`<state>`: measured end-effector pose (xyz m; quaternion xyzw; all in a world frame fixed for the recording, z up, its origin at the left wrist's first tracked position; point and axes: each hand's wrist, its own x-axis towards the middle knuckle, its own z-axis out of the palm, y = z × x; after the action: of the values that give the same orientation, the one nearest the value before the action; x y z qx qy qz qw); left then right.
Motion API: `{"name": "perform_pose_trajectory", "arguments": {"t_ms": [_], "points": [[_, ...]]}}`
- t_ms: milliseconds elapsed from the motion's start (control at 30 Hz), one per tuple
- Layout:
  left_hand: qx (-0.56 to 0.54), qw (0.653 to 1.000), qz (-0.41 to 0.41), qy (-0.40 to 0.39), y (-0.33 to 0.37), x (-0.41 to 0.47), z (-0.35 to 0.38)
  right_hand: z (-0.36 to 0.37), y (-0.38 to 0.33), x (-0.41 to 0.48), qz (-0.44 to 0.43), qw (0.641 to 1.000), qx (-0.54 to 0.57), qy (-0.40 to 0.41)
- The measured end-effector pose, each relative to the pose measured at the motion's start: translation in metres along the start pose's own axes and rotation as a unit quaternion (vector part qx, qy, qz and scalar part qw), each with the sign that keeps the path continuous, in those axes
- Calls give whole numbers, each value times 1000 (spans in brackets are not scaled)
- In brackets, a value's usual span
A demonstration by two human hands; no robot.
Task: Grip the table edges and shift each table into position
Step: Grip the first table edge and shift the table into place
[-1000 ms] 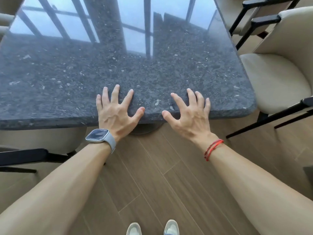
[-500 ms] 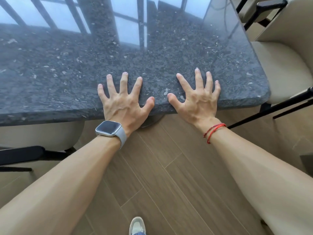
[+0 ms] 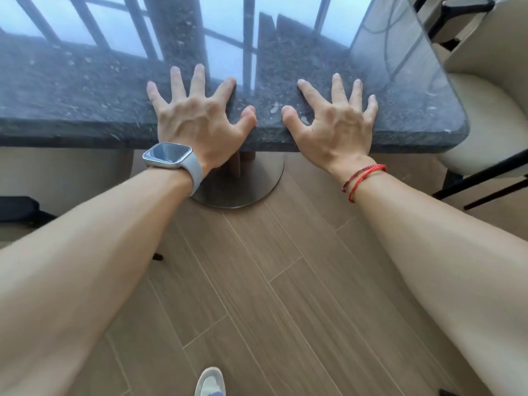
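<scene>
We see one table (image 3: 85,90): left hand (image 3: 197,121) and right hand (image 3: 334,124) both flat on top, fingers spread wide, near edge. One round base (image 3: 243,190), two chairs (image 3: 485,118).

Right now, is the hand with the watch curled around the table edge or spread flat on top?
Spread flat. The left hand has its fingers straight and splayed on the table, none hooked underneath.

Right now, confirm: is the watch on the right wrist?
No, the watch is on the left wrist; the right wears a red bracelet.
</scene>
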<state>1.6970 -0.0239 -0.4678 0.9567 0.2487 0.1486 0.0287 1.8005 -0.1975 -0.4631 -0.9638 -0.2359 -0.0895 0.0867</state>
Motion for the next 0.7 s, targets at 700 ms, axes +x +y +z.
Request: {"name": "perform_pose_trajectory", "arguments": {"t_ms": [700], "points": [[13, 1000, -2, 4, -1, 3, 1, 2, -1, -1, -5, 999, 7, 32]]}}
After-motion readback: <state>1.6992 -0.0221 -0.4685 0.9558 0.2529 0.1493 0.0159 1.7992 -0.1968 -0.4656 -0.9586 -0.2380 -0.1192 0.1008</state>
